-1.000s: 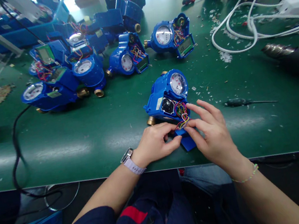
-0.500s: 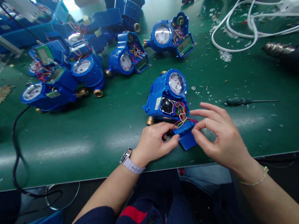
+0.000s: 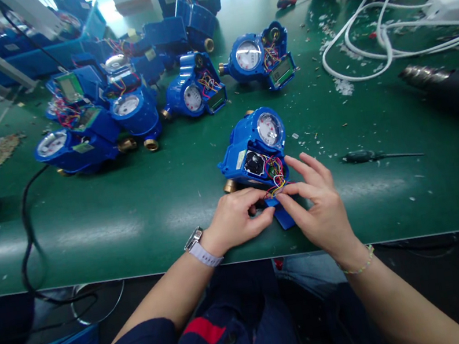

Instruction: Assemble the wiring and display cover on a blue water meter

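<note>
A blue meter (image 3: 240, 149) with a round dial lies on the green table in front of me, its compartment uncovered and coloured wires (image 3: 274, 171) running out to a blue cover (image 3: 284, 218) near the table edge. My left hand (image 3: 241, 217) grips the left side of that cover between thumb and fingers. Over the cover's upper edge, my right hand (image 3: 320, 203) pinches at the wires with thumb and index finger; its other fingers reach up beside the meter's right side. Exactly what the right fingertips hold is too small to tell.
Several blue meters (image 3: 193, 97) with wires showing stand across the back and left. To the right lie a dark screwdriver (image 3: 361, 157), a black heat tool (image 3: 449, 91) and a looped white cable (image 3: 386, 43). A black cable (image 3: 26, 229) crosses the left side; a red-handled screwdriver (image 3: 286, 3) lies farther back.
My right hand has moved left and inward, from the cover's right side to the wires at its upper edge. My left hand has stayed on the cover.
</note>
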Action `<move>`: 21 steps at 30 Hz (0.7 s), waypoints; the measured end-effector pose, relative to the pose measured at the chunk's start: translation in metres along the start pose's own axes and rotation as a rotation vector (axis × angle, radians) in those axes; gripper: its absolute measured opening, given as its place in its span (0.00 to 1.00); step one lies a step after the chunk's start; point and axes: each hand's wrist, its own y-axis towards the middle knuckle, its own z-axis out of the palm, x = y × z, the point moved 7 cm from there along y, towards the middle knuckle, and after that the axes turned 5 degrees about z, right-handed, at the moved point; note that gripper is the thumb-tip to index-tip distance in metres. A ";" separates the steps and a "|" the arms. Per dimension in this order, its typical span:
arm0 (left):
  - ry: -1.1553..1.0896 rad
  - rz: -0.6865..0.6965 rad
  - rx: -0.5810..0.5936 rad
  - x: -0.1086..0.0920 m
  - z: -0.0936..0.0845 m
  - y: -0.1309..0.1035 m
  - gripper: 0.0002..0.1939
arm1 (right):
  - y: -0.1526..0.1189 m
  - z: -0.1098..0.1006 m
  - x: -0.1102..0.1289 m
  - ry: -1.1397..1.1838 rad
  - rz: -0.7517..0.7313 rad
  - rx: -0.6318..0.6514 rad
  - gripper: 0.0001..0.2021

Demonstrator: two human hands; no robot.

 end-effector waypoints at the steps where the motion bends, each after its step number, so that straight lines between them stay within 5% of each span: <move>1: -0.002 0.002 -0.001 0.000 0.000 0.000 0.09 | 0.001 -0.001 0.000 0.008 0.003 -0.006 0.06; 10: 0.003 -0.029 0.003 0.005 0.001 -0.002 0.10 | 0.006 -0.017 -0.002 0.055 0.070 -0.056 0.06; 21: -0.012 -0.024 0.021 0.003 0.003 -0.001 0.08 | -0.004 0.009 -0.011 0.139 0.135 0.057 0.04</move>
